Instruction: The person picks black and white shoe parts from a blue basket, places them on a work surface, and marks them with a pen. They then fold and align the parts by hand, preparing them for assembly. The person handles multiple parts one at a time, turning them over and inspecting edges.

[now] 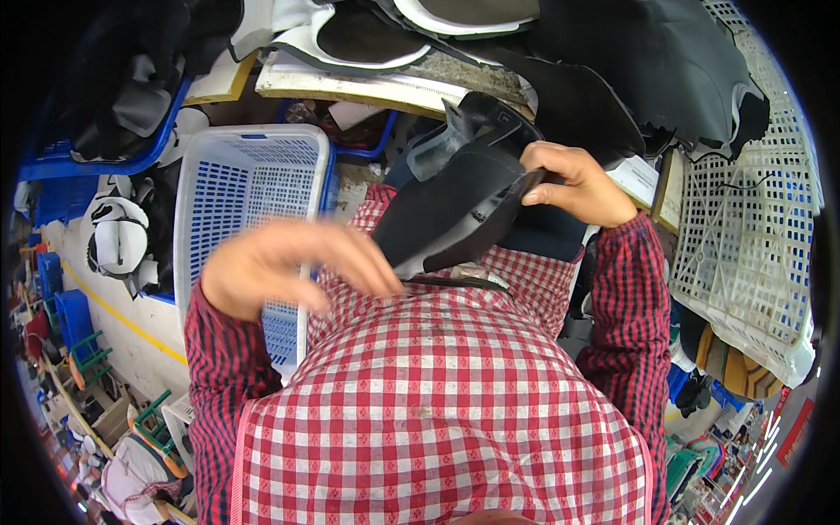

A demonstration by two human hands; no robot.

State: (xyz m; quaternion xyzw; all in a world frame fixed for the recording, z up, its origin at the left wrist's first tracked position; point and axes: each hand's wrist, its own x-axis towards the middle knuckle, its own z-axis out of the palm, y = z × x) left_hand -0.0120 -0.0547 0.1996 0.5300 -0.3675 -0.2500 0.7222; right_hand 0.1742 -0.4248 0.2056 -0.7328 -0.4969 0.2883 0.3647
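Note:
My right hand (573,184) pinches the right edge of a black shoe upper (446,206), thumb on the near side. The upper is folded into a curved shape over my lap, its lower tip pointing toward my apron. My left hand (293,262) is blurred by motion, with its fingers stretched out and the thumb apart. Its fingertips are close to the upper's lower left edge; I cannot tell whether they touch. Just beyond the upper is a clear plastic-like piece (437,149), beside more black material.
A white plastic basket (254,136) with a blue one behind it stands at my left. Black uppers with white lining (367,48) lie across the bench (367,86) ahead. Another white crate (735,245) is at the right, and a blue bin (166,131) of black pieces at far left.

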